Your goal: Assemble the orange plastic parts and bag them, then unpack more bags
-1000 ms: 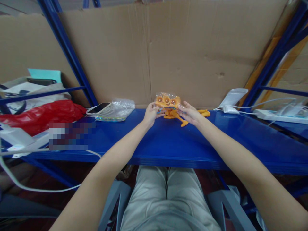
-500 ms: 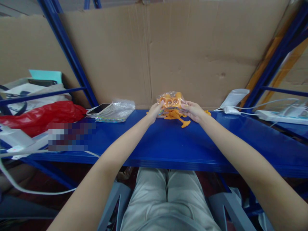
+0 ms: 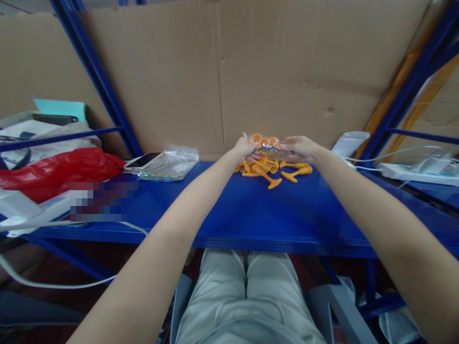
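Note:
Between my two hands is a clear plastic bag (image 3: 269,143) with several round orange plastic parts inside. My left hand (image 3: 248,148) grips the bag's left side, its fingers closed. At the right side, my right hand (image 3: 298,147) pinches the plastic. Just below the bag, a loose pile of orange plastic parts (image 3: 265,169) lies on the blue shelf; some are hammer-shaped. A few longer orange pieces (image 3: 296,171) lie to the right of the pile, under my right hand. The bag hides part of the pile's back.
A stack of flat clear bags (image 3: 172,165) and a phone (image 3: 145,160) lie left on the blue shelf (image 3: 251,215). Red plastic (image 3: 71,169) is further left. White cables and a power strip (image 3: 419,172) sit at the right. Cardboard (image 3: 161,81) stands behind.
The bag has moved slightly right and tilted, with both hands still on it. More of the orange pile and the pieces at its right now show. The view has shifted a little.

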Motion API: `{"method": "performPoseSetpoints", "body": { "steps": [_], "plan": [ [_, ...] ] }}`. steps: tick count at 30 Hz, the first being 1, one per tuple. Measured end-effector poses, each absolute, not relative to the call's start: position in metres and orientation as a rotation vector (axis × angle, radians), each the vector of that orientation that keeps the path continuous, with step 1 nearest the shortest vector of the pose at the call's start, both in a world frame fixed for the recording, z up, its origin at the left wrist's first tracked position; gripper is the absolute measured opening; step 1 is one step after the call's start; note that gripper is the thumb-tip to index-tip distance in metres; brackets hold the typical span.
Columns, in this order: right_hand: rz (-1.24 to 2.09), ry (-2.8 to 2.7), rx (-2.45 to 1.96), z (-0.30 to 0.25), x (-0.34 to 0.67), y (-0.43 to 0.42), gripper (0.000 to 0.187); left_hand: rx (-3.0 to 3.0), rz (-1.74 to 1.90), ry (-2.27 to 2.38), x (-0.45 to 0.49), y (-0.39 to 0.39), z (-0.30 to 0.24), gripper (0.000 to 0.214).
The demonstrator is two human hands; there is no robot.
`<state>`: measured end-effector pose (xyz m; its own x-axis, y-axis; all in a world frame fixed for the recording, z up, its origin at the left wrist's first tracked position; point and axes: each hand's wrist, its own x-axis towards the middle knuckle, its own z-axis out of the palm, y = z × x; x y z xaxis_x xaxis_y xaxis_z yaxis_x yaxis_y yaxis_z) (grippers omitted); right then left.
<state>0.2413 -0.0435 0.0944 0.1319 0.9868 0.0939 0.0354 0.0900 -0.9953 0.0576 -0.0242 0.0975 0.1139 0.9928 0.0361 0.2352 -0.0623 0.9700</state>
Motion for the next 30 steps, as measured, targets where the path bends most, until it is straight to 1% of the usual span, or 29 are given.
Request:
{"method": "performPoseSetpoints", "body": {
  "steps": [3, 8, 11, 13, 15, 17, 21, 26, 30],
  "plan": [
    [0.984, -1.264, -1.293, 0.101, 0.255, -0.036, 0.036, 1.489, 1.037, 1.259, 0.061, -0.02, 0.099, 0.029],
    [0.812, -1.225, -1.475, 0.109, 0.27, -0.027, 0.021, 1.579, 1.078, 1.242, 0.07, -0.024, 0.092, 0.039],
    [0.781, -1.192, -1.503, 0.11, 0.273, -0.022, 0.021, 1.623, 1.025, 1.283, 0.075, -0.029, 0.091, 0.058],
    [0.78, -1.2, -1.481, 0.11, 0.273, -0.015, 0.027, 1.638, 1.032, 1.288, 0.077, -0.029, 0.093, 0.073],
    [0.73, -1.2, -1.407, 0.111, 0.273, -0.007, 0.032, 1.658, 1.09, 1.264, 0.078, -0.027, 0.098, 0.082],
    [0.67, -1.192, -1.324, 0.112, 0.272, -0.001, 0.033, 1.676, 1.12, 1.241, 0.079, -0.024, 0.104, 0.083],
    [0.687, -1.183, -1.279, 0.117, 0.266, 0.005, 0.028, 1.698, 1.01, 1.254, 0.077, -0.017, 0.114, 0.08],
    [0.602, -1.199, -1.143, 0.127, 0.26, 0.01, 0.027, 1.709, 1.137, 1.166, 0.066, -0.007, 0.125, 0.071],
    [0.51, -1.251, -1.086, 0.131, 0.259, 0.019, 0.022, 1.681, 1.088, 1.201, 0.059, -0.01, 0.132, 0.066]
  ]
}}
